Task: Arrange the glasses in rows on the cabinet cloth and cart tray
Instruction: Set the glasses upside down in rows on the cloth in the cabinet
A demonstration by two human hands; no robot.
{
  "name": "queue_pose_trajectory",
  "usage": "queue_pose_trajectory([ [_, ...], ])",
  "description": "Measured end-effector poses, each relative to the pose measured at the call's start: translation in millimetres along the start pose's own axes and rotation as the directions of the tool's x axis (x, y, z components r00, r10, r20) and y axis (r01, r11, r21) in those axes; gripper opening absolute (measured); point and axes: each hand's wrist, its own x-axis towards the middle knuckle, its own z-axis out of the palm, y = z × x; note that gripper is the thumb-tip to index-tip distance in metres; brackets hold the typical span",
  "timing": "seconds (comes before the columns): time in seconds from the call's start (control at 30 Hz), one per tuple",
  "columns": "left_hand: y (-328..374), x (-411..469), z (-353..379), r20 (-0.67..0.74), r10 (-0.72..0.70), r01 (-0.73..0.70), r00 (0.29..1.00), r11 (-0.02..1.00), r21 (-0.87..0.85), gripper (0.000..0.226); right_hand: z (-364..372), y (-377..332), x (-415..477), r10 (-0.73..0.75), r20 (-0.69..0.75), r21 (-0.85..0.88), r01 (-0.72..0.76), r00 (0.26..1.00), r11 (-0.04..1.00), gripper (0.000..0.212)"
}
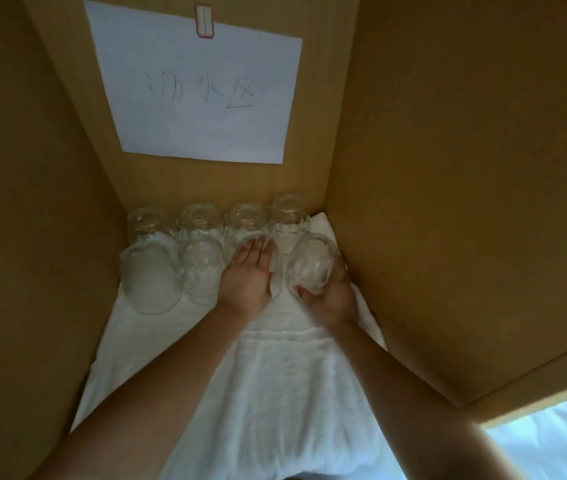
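head | clear patterned glass (311, 263) tilted | right hand (331, 303) grips it | left hand (247, 276) flat

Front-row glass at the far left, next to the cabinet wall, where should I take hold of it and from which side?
Probably from above: the front-left glass stands mouth down on the white cloth, hemmed in by the cabinet wall, its neighbour glass and the back-row glass. Close your grip over its upturned base and upper wall.
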Motion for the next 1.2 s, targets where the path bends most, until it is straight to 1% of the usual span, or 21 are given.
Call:
queue_pose_trajectory([
  [0.07, -0.5, -0.9, 1.9, -0.007, -0.011, 0.011, 1.0, 1.0, 0.003, 0.066, 0.7, 1.8, -0.6, -0.008, 0.015, -0.032, 0.009, 1.0, 0.999, 0.115],
  [0.13, -0.3, -2.6, 5.1, 0.001, -0.022, 0.022, 1.0, 1.0, 0.006, 0.06, -0.1, 5.5, -0.6, -0.013, 0.031, -0.017, 0.013, 0.999, 1.0, 0.115],
  [0.23, 1.3, -3.5, 12.4, 0.008, -0.053, 0.053, 0.999, 0.999, 0.0, 0.061, 0.7, 11.9, -4.5, -0.094, 0.048, 0.076, 0.091, 0.994, 0.993, 0.112],
  [0.37, 1.2, -2.3, 21.4, -0.042, -0.068, 0.067, 0.997, 0.997, -0.037, 0.06, 1.5, 16.4, -3.7, -0.091, 0.095, 0.18, 0.073, 0.991, 0.981, 0.104],
  [0.47, -0.1, -2.7, 26.2, -0.091, -0.065, 0.06, 0.994, 0.997, -0.052, 0.06, 3.4, 17.0, -0.6, -0.086, 0.141, 0.16, 0.063, 0.986, 0.985, 0.107],
  [0.63, 3.1, -2.7, 28.5, -0.152, -0.084, 0.076, 0.985, 0.995, -0.057, 0.061, 1.0, 20.7, 4.1, -0.11, 0.138, 0.087, 0.098, 0.984, 0.991, 0.105],
  [0.73, 3.1, -4.0, 28.4, -0.124, -0.099, 0.094, 0.987, 0.994, -0.046, 0.069, -2.7, 22.1, 3.9, -0.074, 0.149, 0.082, 0.062, 0.986, 0.995, 0.105],
  [0.77, 2.7, -4.0, 28.4, -0.111, -0.099, 0.097, 0.989, 0.995, -0.03, 0.074, -2.9, 22.0, 3.3, -0.069, 0.14, 0.099, 0.055, 0.988, 0.994, 0.105],
  [0.83, 1.5, -3.8, 28.6, -0.088, -0.099, 0.099, 0.991, 0.995, -0.001, 0.08, -2.8, 20.9, 3.3, -0.043, 0.116, 0.196, 0.019, 0.992, 0.98, 0.103],
  [0.9, 1.8, -4.4, 27.6, -0.068, -0.104, 0.105, 0.992, 0.994, 0.012, 0.081, -2.8, 19.9, 4.6, -0.01, 0.137, 0.272, -0.028, 0.991, 0.962, 0.098],
  [1.0, 2.3, -5.3, 26.9, -0.065, -0.107, 0.107, 0.992, 0.994, -0.006, 0.077, -1.8, 17.0, 7.6, 0.022, 0.222, 0.219, -0.072, 0.975, 0.973, 0.087],
  [1.1, 1.4, -5.7, 25.4, -0.095, -0.074, 0.074, 0.993, 0.997, -0.01, 0.077, -2.6, 12.1, 13.7, 0.021, 0.276, 0.171, -0.07, 0.961, 0.983, 0.085],
  [1.17, 1.0, -5.9, 22.9, -0.084, -0.063, 0.063, 0.994, 0.998, 0.0, 0.083, -1.3, 11.3, 14.9, -0.025, 0.242, 0.126, -0.005, 0.97, 0.992, 0.084],
  [1.2, 1.2, -6.2, 21.1, -0.068, -0.064, 0.064, 0.996, 0.998, 0.002, 0.084, -0.8, 11.7, 13.3, -0.055, 0.199, 0.088, 0.038, 0.978, 0.995, 0.082],
])
